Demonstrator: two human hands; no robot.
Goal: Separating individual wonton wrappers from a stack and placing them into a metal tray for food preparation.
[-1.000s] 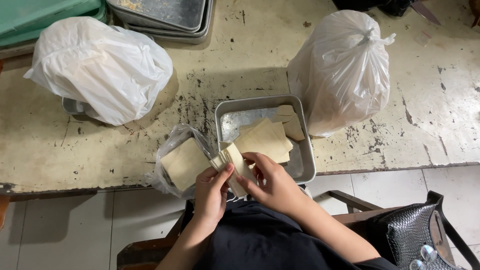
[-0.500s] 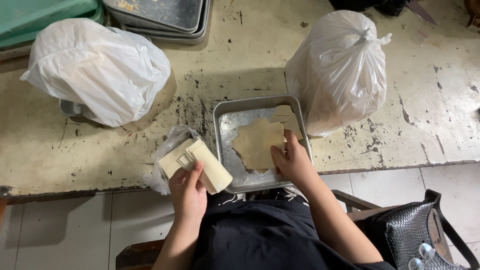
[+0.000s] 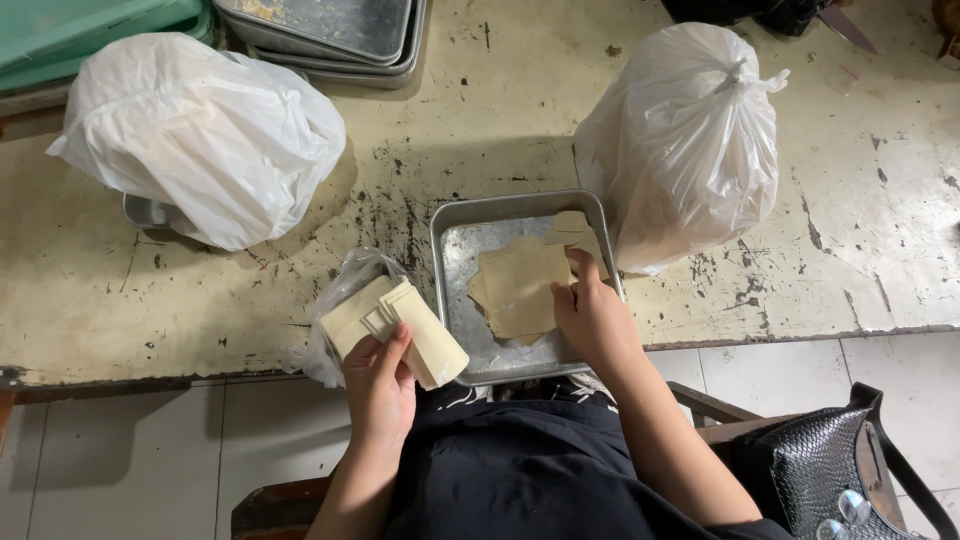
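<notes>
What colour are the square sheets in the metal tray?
Pale tan sheets, in the head view, under the right hand.

Pale square wrappers, stacked and fanned, tilt up over the table edge in the left hand. More wrappers lie flat in the metal tray.

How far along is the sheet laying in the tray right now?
Done: a few thin beige sheets lie in the metal tray. In hand: the right hand presses on them, while the left hand holds the stack of sheets. Left: that thick stack, over its clear plastic bag.
</notes>
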